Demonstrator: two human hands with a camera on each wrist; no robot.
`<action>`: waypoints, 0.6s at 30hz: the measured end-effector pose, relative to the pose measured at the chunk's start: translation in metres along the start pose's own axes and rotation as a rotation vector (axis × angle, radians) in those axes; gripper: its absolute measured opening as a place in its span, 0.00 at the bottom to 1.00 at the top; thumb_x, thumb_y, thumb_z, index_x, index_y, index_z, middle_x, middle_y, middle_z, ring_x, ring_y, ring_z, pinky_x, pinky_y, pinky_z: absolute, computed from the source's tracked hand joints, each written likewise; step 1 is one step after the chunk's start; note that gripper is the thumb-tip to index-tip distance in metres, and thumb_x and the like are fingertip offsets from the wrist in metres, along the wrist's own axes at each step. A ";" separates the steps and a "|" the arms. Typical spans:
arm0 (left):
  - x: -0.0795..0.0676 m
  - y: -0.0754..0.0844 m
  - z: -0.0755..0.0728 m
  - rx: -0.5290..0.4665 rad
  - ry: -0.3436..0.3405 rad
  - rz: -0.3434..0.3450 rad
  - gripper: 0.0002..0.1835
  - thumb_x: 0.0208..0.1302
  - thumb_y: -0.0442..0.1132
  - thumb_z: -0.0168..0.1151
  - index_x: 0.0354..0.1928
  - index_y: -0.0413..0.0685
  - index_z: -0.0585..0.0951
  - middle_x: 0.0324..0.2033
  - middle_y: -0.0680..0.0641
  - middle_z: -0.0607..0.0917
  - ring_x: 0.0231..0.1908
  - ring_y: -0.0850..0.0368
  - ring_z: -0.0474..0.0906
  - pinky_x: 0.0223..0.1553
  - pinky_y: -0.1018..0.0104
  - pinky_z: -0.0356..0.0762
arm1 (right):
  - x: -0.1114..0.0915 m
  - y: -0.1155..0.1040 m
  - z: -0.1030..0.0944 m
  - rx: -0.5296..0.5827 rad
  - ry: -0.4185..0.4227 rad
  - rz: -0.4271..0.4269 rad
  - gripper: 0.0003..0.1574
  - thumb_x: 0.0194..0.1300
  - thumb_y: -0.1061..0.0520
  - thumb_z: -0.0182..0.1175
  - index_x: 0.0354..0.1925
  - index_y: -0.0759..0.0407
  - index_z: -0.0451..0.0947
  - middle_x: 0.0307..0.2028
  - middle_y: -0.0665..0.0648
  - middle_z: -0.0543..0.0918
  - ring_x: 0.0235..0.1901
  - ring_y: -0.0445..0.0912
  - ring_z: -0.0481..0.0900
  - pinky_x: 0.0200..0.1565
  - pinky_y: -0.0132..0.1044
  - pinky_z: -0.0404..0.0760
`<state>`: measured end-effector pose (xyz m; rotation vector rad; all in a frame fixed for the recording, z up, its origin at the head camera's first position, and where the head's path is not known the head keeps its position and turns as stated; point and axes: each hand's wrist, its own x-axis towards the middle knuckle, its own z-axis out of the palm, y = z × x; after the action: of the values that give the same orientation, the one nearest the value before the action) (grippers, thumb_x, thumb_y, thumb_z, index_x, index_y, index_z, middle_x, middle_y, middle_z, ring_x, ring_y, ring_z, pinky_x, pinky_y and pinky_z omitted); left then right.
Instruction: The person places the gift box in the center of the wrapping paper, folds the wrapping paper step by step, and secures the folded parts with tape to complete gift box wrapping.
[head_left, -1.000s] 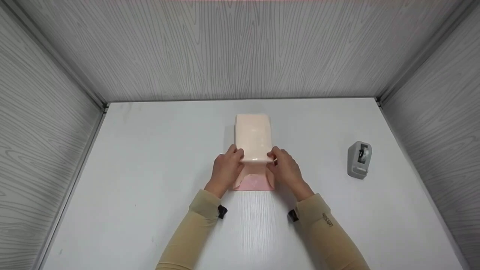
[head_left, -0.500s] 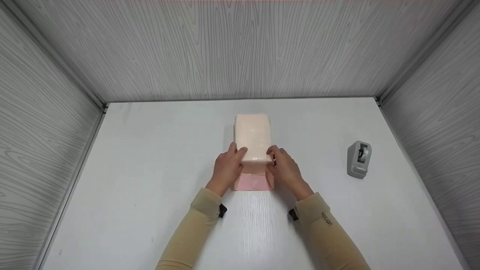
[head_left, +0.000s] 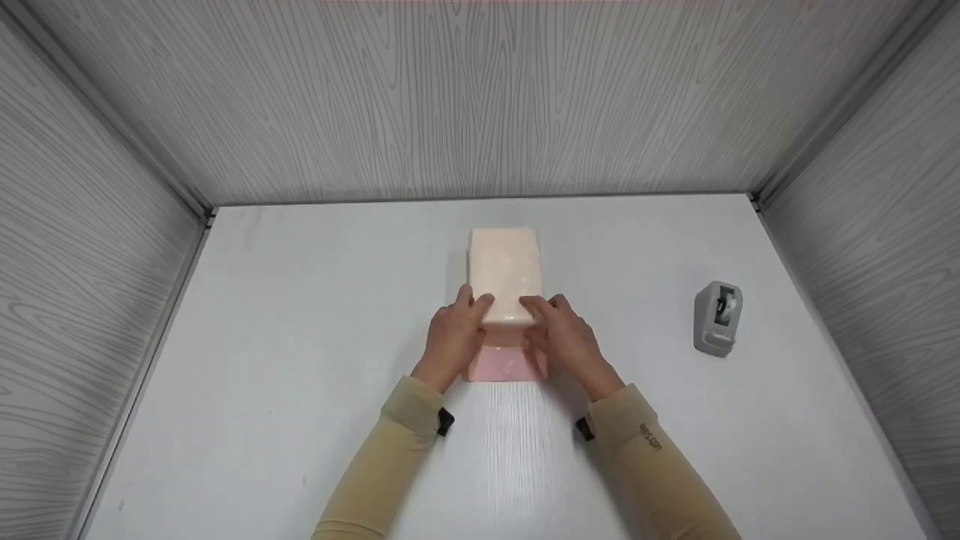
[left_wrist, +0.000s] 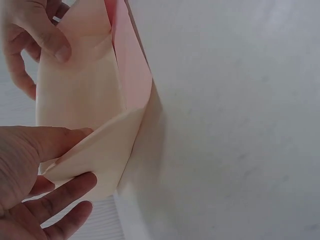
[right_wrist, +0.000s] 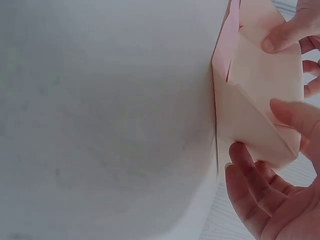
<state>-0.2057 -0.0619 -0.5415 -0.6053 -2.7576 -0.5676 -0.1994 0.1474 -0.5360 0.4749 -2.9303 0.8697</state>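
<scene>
Peach-coloured paper: the package [head_left: 505, 262] lies midway between the left and right edges of the desk [head_left: 300, 337], far end near the back edge, open end and pink flap [head_left: 507, 365] towards me. My left hand [head_left: 452, 337] pinches the left side panel [left_wrist: 100, 155], thumb inside, fingers outside. My right hand [head_left: 568, 341] holds the opposite panel [right_wrist: 245, 117] likewise, looser by the look. Risks, my guess: uneven squeezing creases the paper; one hand pulling harder skews the opening.

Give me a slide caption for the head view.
Left hand and right hand grip a peach paper package at its near end, gray tape dispenser at right.
</scene>
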 end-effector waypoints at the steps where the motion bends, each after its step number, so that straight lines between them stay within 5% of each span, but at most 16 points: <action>1: 0.000 -0.001 -0.001 -0.025 -0.014 -0.011 0.27 0.54 0.29 0.71 0.57 0.50 0.78 0.41 0.44 0.71 0.24 0.48 0.75 0.28 0.56 0.76 | 0.000 0.000 0.000 -0.005 0.003 0.000 0.34 0.60 0.59 0.70 0.63 0.45 0.72 0.42 0.58 0.73 0.25 0.48 0.71 0.29 0.44 0.76; 11: -0.010 -0.002 -0.006 -0.211 -0.093 -0.139 0.32 0.56 0.23 0.62 0.64 0.51 0.77 0.56 0.42 0.67 0.19 0.58 0.65 0.22 0.65 0.69 | 0.005 0.000 0.000 0.002 -0.015 0.041 0.32 0.61 0.60 0.70 0.62 0.46 0.75 0.44 0.60 0.74 0.31 0.51 0.75 0.34 0.47 0.79; 18: -0.011 0.006 0.003 -0.157 -0.093 -0.219 0.28 0.63 0.27 0.60 0.64 0.57 0.71 0.44 0.42 0.69 0.18 0.57 0.68 0.20 0.65 0.71 | 0.005 0.001 0.000 0.027 -0.022 0.046 0.32 0.60 0.60 0.70 0.61 0.46 0.75 0.44 0.58 0.73 0.31 0.51 0.74 0.35 0.47 0.79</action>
<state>-0.1940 -0.0595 -0.5458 -0.3720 -2.9070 -0.8308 -0.2048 0.1467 -0.5361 0.4231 -2.9639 0.9164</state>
